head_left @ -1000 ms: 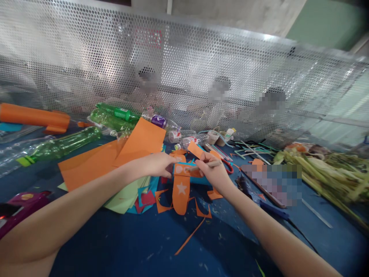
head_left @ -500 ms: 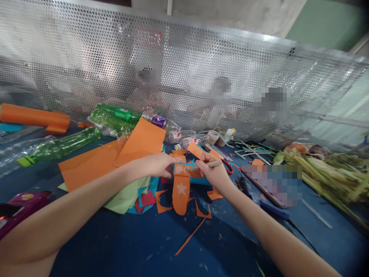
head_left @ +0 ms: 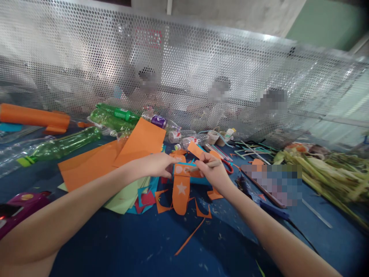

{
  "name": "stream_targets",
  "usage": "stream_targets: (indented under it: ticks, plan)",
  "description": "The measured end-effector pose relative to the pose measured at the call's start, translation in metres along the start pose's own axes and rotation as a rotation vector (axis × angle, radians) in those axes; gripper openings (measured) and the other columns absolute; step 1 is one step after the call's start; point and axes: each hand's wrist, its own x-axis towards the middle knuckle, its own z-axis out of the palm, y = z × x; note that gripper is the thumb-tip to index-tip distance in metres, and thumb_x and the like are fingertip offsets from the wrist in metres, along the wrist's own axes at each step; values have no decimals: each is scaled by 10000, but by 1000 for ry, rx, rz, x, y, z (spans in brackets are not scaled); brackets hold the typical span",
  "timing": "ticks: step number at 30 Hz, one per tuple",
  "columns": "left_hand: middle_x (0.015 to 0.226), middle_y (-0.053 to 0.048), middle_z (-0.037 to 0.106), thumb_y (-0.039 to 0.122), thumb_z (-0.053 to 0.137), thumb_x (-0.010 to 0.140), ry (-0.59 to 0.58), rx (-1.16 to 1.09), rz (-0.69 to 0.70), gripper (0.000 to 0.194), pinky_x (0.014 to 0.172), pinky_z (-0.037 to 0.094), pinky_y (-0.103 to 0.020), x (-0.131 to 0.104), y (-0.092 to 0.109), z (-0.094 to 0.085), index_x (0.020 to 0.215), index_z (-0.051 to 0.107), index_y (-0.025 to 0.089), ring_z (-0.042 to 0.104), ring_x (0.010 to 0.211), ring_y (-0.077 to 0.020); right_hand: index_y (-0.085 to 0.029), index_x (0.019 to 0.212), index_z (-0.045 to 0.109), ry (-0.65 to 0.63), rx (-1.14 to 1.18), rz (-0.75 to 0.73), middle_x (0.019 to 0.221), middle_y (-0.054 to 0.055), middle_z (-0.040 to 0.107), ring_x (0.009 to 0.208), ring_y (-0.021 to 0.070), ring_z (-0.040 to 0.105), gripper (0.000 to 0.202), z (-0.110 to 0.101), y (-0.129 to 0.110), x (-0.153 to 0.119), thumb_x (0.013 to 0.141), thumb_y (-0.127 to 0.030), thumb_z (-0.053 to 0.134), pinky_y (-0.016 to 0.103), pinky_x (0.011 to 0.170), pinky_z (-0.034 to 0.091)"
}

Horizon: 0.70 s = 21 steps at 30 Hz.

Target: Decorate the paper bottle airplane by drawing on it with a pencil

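An orange and blue paper craft point(head_left: 181, 194), shaped like a toy plane, lies in the middle of the table. A white star marks its front flap, and a white circle sits on its body. At the craft's left end, my left hand point(head_left: 158, 163) steadies it with closed fingers. My right hand point(head_left: 211, 171) pinches a pale pen point(head_left: 210, 164) whose tip meets the craft's body beside the circle. Some of the craft is hidden behind my right hand. Orange paper offcuts point(head_left: 162, 204) lie around the flap.
Orange sheets point(head_left: 144, 140) and pale green paper point(head_left: 123, 196) lie left of the craft. Plastic bottles point(head_left: 67, 142) line the back left. A phone point(head_left: 266, 186), a blue glue gun point(head_left: 271, 211) and corn husks point(head_left: 314, 169) are on the right. People sit behind a perforated metal panel point(head_left: 184, 57).
My hands, the pen and the craft hold almost the same position. Behind the panel, people have shifted slightly.
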Motion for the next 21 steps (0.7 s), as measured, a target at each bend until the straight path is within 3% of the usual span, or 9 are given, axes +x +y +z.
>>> stream_targets:
  ticks: [14, 21]
  plan:
    - [988, -45, 675, 215, 681, 712, 0, -25, 10, 450, 624, 392, -240, 0, 0, 0, 1155, 600, 222, 619, 813, -202, -231, 554, 344, 3, -9, 0, 395, -82, 384, 393, 99, 365, 230, -1, -4, -1, 707, -205, 514, 236, 428, 289]
    - [941, -24, 678, 246, 676, 714, 11, 7, 9, 464, 587, 374, -229, 1, -4, 2, 1169, 586, 269, 613, 770, -185, -229, 555, 347, 2, -9, -15, 399, -84, 382, 390, 93, 357, 227, -1, -5, -1, 704, -208, 516, 230, 430, 291]
